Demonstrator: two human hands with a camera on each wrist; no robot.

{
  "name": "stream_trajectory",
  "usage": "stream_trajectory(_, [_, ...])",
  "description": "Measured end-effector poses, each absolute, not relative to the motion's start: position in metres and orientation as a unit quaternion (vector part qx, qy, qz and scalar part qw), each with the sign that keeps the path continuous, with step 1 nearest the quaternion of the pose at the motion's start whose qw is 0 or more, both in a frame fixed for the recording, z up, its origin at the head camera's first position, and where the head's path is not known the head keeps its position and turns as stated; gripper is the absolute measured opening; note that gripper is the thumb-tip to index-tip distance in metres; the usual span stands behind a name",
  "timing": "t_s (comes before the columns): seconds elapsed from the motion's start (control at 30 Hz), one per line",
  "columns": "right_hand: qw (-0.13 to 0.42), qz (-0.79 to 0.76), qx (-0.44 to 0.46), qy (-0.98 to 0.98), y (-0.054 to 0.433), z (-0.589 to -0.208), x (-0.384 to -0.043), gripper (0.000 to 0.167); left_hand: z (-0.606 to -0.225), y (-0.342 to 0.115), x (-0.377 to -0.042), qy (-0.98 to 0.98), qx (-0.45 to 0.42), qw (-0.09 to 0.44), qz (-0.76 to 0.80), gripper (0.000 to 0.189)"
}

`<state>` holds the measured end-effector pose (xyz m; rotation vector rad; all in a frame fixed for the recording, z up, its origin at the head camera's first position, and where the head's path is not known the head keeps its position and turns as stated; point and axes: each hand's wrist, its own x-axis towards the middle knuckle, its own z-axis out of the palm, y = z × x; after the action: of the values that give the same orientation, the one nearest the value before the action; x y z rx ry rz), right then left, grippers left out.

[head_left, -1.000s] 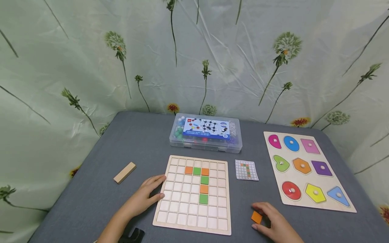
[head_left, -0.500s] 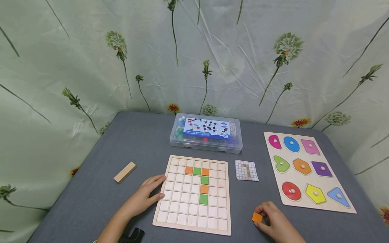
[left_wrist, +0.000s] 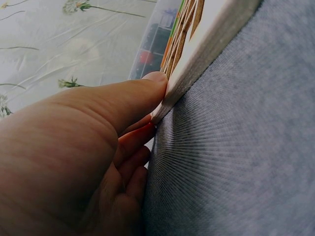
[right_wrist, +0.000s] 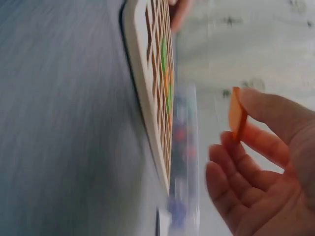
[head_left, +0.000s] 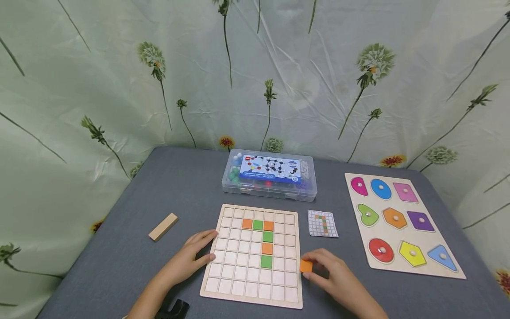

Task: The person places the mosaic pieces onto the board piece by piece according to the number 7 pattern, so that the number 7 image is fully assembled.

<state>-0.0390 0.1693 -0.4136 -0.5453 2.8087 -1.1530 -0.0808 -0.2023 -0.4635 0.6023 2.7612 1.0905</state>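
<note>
A square wooden grid board (head_left: 251, 302) lies on the table, with a line of orange and green tiles (head_left: 268, 237) set in its cells, turning down from the upper row. My left hand (head_left: 187, 260) rests on the table with thumb (left_wrist: 140, 93) and fingertips at the board's left edge. An orange square tile (head_left: 306, 266) is pinched between the thumb and fingers of my right hand (head_left: 334, 277), at the board's right rim. In the right wrist view this tile (right_wrist: 236, 115) stands on edge in the grip, raised above the table.
Right of the board lies a small pattern card (head_left: 322, 223). A clear plastic molecular model box (head_left: 269, 195) stands behind it. A shape puzzle board (head_left: 374, 241) lies at the right, a wooden block (head_left: 164, 227) at the left. A black object (head_left: 179, 309) sits by my left forearm.
My right hand has moved left and slightly away from me, carrying the orange tile from the bare table to the board's right rim. The left hand stays in place.
</note>
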Motion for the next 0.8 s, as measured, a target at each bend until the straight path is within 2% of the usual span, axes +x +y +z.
stream_trajectory(0.17, [-0.030, -0.422, -0.271, 0.864, 0.142, -0.430, -0.045, 0.025, -0.463, -0.203, -0.081, 0.908, 0.201, 0.055, 0.362, 0.061])
stream_trajectory(0.23, [-0.036, -0.432, -0.286, 0.855, 0.132, -0.437, -0.046, 0.024, -0.463, -0.203, -0.081, 0.908, 0.203, 0.055, 0.363, 0.061])
stream_trajectory(0.43, [-0.043, -0.417, -0.290, 0.860, 0.111, -0.452, -0.046, 0.021, -0.462, -0.203, -0.081, 0.907, 0.203, 0.056, 0.364, 0.061])
stream_trajectory(0.8, [-0.091, -0.360, -0.310, 0.875, 0.102, -0.461, -0.042, 0.022, -0.461, -0.202, -0.081, 0.907, 0.204, 0.053, 0.364, 0.061])
